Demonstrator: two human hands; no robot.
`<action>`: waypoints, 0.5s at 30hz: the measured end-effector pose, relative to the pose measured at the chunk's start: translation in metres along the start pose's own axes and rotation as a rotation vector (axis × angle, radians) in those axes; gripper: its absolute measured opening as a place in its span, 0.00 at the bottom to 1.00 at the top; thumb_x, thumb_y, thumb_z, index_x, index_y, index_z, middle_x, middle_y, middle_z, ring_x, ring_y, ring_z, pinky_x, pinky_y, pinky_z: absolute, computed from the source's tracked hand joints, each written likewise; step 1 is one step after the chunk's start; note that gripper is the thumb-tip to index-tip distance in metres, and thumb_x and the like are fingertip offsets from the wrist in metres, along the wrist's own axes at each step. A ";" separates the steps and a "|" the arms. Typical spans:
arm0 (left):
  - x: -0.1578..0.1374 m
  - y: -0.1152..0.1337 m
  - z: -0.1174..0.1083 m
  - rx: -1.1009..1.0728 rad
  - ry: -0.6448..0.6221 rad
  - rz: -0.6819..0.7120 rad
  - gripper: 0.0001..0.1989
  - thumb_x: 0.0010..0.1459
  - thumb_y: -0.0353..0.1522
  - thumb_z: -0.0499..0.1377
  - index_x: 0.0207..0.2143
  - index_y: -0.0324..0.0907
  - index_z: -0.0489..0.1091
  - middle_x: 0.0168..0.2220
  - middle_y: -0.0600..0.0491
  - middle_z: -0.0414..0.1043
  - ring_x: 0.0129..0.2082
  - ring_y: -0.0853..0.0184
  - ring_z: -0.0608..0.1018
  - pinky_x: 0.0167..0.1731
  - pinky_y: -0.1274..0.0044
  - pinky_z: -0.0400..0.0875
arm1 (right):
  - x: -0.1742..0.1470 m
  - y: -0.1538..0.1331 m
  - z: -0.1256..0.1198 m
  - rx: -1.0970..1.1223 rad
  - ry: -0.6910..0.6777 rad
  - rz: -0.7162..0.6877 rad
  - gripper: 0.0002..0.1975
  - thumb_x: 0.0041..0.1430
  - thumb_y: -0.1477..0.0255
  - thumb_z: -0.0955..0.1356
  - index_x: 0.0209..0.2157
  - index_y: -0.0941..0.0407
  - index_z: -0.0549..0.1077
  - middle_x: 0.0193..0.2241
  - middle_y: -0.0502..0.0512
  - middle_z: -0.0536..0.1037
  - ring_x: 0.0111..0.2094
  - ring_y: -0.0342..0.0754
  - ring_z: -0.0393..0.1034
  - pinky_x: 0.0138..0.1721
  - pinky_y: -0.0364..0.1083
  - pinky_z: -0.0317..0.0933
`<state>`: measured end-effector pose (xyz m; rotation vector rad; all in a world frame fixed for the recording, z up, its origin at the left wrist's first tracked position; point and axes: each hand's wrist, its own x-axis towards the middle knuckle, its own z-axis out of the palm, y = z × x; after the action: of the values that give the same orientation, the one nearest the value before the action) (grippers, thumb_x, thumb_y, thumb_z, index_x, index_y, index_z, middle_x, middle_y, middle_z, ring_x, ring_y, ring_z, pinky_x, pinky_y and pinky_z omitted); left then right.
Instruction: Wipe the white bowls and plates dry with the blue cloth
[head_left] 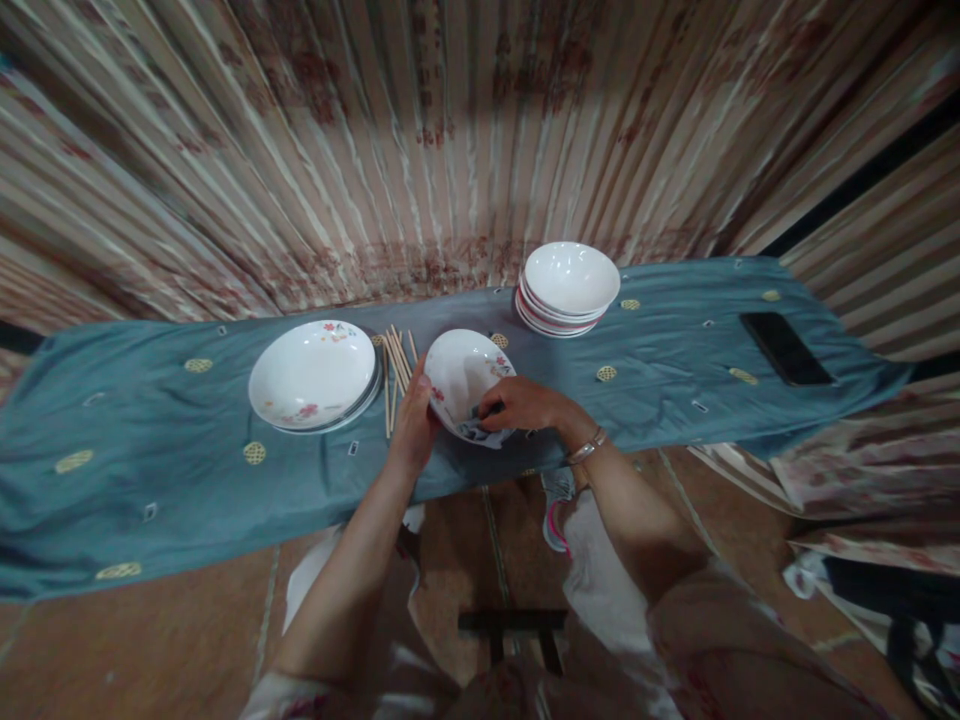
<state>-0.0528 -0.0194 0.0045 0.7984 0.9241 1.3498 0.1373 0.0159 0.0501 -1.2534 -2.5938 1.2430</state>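
A white plate with red flowers (457, 365) is tilted up over the table in front of me. My left hand (415, 425) is closed on its left rim, thumb on the upper side. My right hand (525, 403) presses a crumpled grey-and-white cloth (474, 430) against the plate's lower inner surface, fingers bunched around it. Part of the cloth is hidden under those fingers. Just left of the plate lie several wooden chopsticks (393, 370). Farther left is a stack of flowered plates (304, 375).
A stack of white bowls (570, 280) stands at the back, right of centre. Toward the right end lies a black phone (786, 348). A blue-green cloth (187, 420) covers the narrow table. Pleated curtains (450, 150) hang close behind it.
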 end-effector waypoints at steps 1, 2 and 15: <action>0.000 0.000 0.000 0.003 0.008 -0.005 0.30 0.59 0.48 0.62 0.61 0.50 0.68 0.62 0.50 0.71 0.58 0.58 0.75 0.54 0.67 0.74 | 0.000 0.001 0.000 0.037 -0.004 -0.023 0.11 0.57 0.69 0.69 0.35 0.59 0.84 0.26 0.49 0.80 0.27 0.42 0.67 0.30 0.41 0.54; 0.000 0.000 0.000 0.009 0.018 -0.011 0.30 0.59 0.48 0.61 0.61 0.50 0.68 0.62 0.50 0.72 0.57 0.57 0.76 0.53 0.67 0.75 | 0.000 0.001 0.001 0.077 -0.008 -0.045 0.11 0.57 0.69 0.69 0.35 0.60 0.83 0.25 0.49 0.79 0.27 0.42 0.67 0.31 0.41 0.55; -0.002 0.005 0.007 -0.016 -0.024 0.032 0.28 0.56 0.50 0.64 0.55 0.48 0.71 0.54 0.50 0.78 0.56 0.58 0.78 0.52 0.67 0.75 | 0.014 0.004 0.014 0.437 0.043 -0.276 0.14 0.59 0.69 0.71 0.44 0.61 0.82 0.38 0.55 0.84 0.38 0.48 0.76 0.43 0.44 0.67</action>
<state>-0.0485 -0.0205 0.0119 0.8180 0.8843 1.3709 0.1262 0.0176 0.0337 -0.8037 -2.1941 1.5790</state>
